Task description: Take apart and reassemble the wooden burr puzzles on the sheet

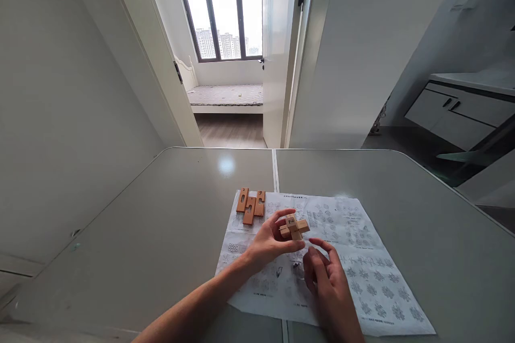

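Observation:
My left hand [277, 237] grips a small wooden interlocking puzzle [294, 225], made of light crossed bars, between thumb and fingers. A dark mark like a 2 shows on its upper bar. Just below and to the right, my right hand [325, 268] hovers apart from the puzzle, fingers curled and the index finger bent out towards it. Nothing shows between those fingers, though the palm side is partly hidden. Beyond my left hand lie three flat reddish-brown wooden pieces [249, 210] with slots cut in them and dark numbers on top.
A large creased paper sheet [386, 257] printed with puzzle diagrams lies under both hands. It rests on a grey table [181, 236] with a pale seam down the middle. Past the far edge are an open door [277, 53], a bed [227, 95] and a window [221, 13].

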`<action>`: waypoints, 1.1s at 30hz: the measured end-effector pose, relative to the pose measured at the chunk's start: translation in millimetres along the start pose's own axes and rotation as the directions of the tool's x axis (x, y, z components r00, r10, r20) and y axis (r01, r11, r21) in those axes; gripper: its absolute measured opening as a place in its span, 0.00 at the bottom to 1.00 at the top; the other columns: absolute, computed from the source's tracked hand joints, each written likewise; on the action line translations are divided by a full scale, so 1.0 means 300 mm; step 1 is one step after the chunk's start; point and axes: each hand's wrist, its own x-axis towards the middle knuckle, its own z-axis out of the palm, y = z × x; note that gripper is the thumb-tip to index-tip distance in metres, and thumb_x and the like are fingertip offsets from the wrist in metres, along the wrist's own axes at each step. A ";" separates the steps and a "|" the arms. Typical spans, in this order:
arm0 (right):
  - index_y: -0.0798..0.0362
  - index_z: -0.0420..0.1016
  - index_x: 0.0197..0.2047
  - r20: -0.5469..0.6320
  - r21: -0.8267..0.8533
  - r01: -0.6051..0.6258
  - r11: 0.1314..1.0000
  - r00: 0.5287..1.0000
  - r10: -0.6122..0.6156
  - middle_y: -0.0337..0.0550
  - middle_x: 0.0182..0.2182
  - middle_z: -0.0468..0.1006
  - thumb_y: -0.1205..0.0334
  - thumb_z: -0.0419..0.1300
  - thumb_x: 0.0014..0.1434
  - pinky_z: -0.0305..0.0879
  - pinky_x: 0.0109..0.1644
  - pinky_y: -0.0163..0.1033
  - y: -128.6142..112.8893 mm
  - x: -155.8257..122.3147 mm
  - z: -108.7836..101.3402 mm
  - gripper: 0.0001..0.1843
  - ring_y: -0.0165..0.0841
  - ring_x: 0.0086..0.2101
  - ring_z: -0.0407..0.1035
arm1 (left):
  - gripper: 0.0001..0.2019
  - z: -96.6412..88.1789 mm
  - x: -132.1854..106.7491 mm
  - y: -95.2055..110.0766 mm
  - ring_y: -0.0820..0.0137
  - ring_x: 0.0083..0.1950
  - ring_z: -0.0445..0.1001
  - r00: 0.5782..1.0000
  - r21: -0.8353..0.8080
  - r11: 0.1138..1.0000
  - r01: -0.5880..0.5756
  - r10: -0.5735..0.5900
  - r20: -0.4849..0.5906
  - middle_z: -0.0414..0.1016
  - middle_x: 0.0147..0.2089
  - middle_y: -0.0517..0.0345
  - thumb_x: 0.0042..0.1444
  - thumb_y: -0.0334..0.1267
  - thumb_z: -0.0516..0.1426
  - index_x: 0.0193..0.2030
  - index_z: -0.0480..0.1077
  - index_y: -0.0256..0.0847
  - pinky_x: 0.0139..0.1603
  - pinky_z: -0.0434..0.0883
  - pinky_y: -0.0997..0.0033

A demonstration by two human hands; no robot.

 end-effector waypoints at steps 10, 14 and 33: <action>0.50 0.76 0.50 0.030 -0.004 -0.004 1.000 1.000 0.004 0.39 0.30 0.72 0.34 0.65 0.58 0.70 0.32 0.34 -0.007 -0.003 0.004 0.30 0.33 0.30 0.66 | 0.36 -0.004 -0.003 -0.009 0.60 0.55 0.78 0.992 -0.028 0.999 -0.025 0.028 0.124 0.77 0.56 0.49 0.45 0.35 0.75 0.61 0.70 0.46 0.54 0.74 0.63; 0.49 0.77 0.48 0.043 -0.053 0.017 0.998 0.999 -0.015 0.39 0.31 0.74 0.34 0.66 0.57 0.70 0.32 0.34 -0.029 -0.009 0.006 0.28 0.33 0.30 0.66 | 0.35 -0.008 -0.013 0.008 0.56 0.60 0.77 0.974 0.035 0.998 -0.048 0.039 0.222 0.75 0.61 0.44 0.51 0.39 0.73 0.65 0.69 0.45 0.58 0.73 0.60; 0.51 0.82 0.47 0.190 -0.080 -0.050 0.996 0.980 0.065 0.46 0.35 0.81 0.32 0.68 0.53 0.69 0.33 0.37 -0.033 -0.018 -0.003 0.32 0.40 0.33 0.73 | 0.35 -0.018 -0.017 0.021 0.48 0.60 0.77 0.957 0.110 0.994 -0.011 -0.022 0.290 0.79 0.58 0.38 0.47 0.56 0.71 0.58 0.76 0.37 0.60 0.72 0.55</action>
